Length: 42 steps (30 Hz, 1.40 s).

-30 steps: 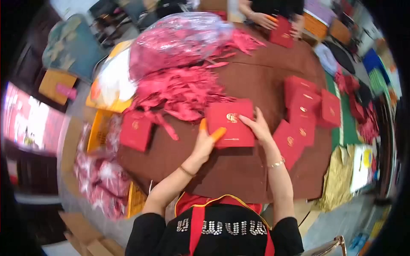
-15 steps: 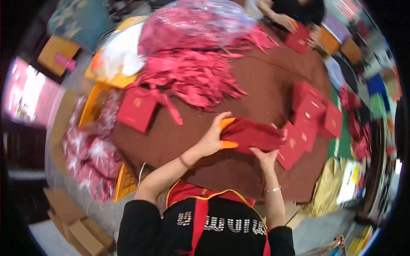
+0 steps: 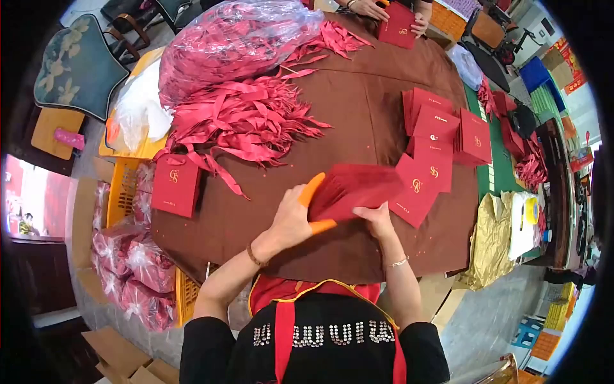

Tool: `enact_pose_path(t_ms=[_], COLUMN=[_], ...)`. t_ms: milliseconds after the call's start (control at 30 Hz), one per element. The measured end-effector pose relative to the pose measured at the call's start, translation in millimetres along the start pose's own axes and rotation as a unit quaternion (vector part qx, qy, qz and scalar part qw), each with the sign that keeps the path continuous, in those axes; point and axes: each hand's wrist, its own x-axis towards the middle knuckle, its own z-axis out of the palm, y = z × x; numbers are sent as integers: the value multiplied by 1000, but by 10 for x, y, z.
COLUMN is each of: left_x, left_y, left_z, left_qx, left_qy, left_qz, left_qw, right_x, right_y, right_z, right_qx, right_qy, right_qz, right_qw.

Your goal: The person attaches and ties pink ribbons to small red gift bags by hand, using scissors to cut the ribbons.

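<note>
Between my hands, above the table's near side, is a stack of flat red card pieces (image 3: 352, 187), tilted and fanned so that many thin edges show on its left. My left hand (image 3: 289, 219) grips its left end, with orange finger covers on the thumb and a finger. The thumb of my right hand (image 3: 376, 220) presses the lower right side; its other fingers are hidden behind the stack. Right of it, overlapping red card pieces with gold print (image 3: 419, 185) lie on the table, close to my right hand.
A brown cloth covers the table (image 3: 358, 96). Red ribbons (image 3: 249, 121) lie heaped at the left, beside a plastic bag of ribbons (image 3: 224, 48). A red printed stack (image 3: 176, 185) sits at the left edge. Across the table, another person's hands (image 3: 419, 24) hold a red printed piece.
The camera view has shifted, and the table's contents appear further left and higher. Both hands still grip the red stack, which is now tilted and fanned.
</note>
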Motion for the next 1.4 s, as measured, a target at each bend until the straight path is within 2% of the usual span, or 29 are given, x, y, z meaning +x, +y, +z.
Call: enact_pose_path(t_ms=[33,67,100,133,167,200,233,300,333,367,400,433,500,533,567,633,667,767,833,900,1000,1233,1300,1333,1400], left_x=[-4,-17,-14,-17,-18,-25,-32,-28,-25,-27,-27,-21,-10,-2,-1,-4,-20,-30,-48,-50,-75,-137,-151,-155,-161], left_y=[175,266,335,359,402,444,465,451,475,485,425,435,473,434,452,522,500,551,540,569,602,544,524,538,583], left_z=[-76,-117,-141,-205,-220,-225,-219,-219,-231,-241,-229,-258,-333,-333,-358,-398,-371,-415,-409,-441,-444,-416,-405,-410,-422], left_qx=[-52,-52,-53,-115,-119,-280,-431,-408,-457,-503,-487,-486,-467,-398,-396,-321,-323,-312,-316,-270,-291,-299,-326,-326,-403], left_qy=[-18,-11,-2,-26,-26,-62,-97,-98,-69,-39,-19,-19,-2,9,10,-11,-13,-27,-28,-30,-33,-23,-21,-20,-24], left_qz=[9,53,98,104,107,15,-77,-65,-99,-134,-91,-93,-74,-73,-77,-73,-86,-77,-77,-54,-54,-68,-64,-64,-120], left_qw=[998,997,994,988,987,958,894,906,881,853,868,869,881,914,915,944,943,946,945,961,955,952,943,943,907], right_x=[-10,-30,-55,-50,-56,-68,-76,-66,-205,-233,-182,-131,-112,-104,-104,-113,-2,28,27,-14,-56,-81,-45,-45,-86], right_y=[9,37,56,147,201,180,180,217,-73,-159,-62,3,34,29,16,-70,210,294,278,220,176,196,225,208,93], right_z=[43,137,210,240,259,345,422,553,762,811,753,709,657,669,695,773,586,564,584,608,614,643,628,645,675], right_qx=[-1,163,320,390,388,372,356,343,288,288,363,435,454,472,474,412,441,466,460,328,339,400,497,505,491], right_qy=[2,-28,-57,-56,-53,-85,-117,-116,-6,-20,-72,-124,-126,-127,-128,-61,-199,-230,-239,-119,-159,-125,-196,-221,-221], right_qz=[0,-6,-14,50,49,66,83,46,61,68,76,83,99,115,118,85,45,25,21,60,50,51,41,14,9], right_qw=[1000,986,945,918,919,922,924,931,956,955,926,888,876,865,863,905,874,854,855,935,926,907,844,834,842])
